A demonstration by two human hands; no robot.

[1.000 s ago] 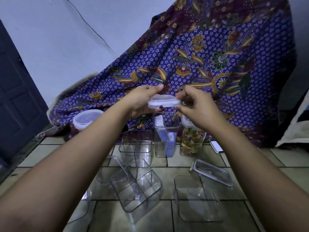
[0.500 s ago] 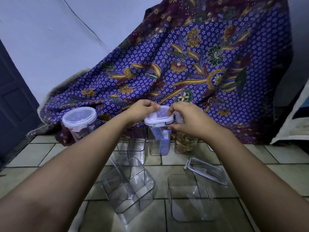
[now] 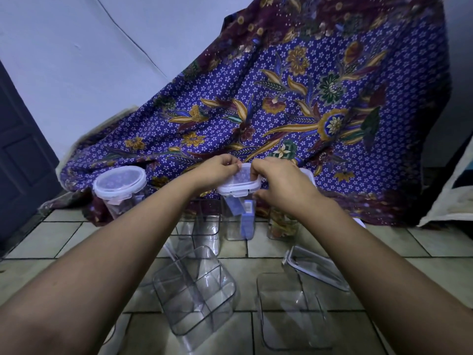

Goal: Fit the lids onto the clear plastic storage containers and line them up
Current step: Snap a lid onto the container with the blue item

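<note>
A white-rimmed square lid (image 3: pixel 239 185) sits on top of a tall clear container (image 3: pixel 239 221) that holds blue packets. My left hand (image 3: pixel 217 170) grips the lid's far left edge and my right hand (image 3: pixel 279 185) grips its right side, with fingers pressing down on it. A lidded container with colourful contents (image 3: pixel 282 225) stands right of it, mostly hidden by my right wrist. To the left an empty clear container (image 3: pixel 206 226) stands without a lid. A round lidded jar (image 3: pixel 120 187) stands further left.
On the tiled floor near me lie a clear divided container (image 3: pixel 194 290), a flat clear rectangular container (image 3: pixel 291 308) and a loose rectangular lid (image 3: pixel 316 270). A purple batik cloth (image 3: pixel 294 98) drapes behind the row. A dark door (image 3: pixel 20 155) is at the left.
Both hands brought the lid down from in front of the cloth onto the tall container with blue packets, and now press it at its edges.
</note>
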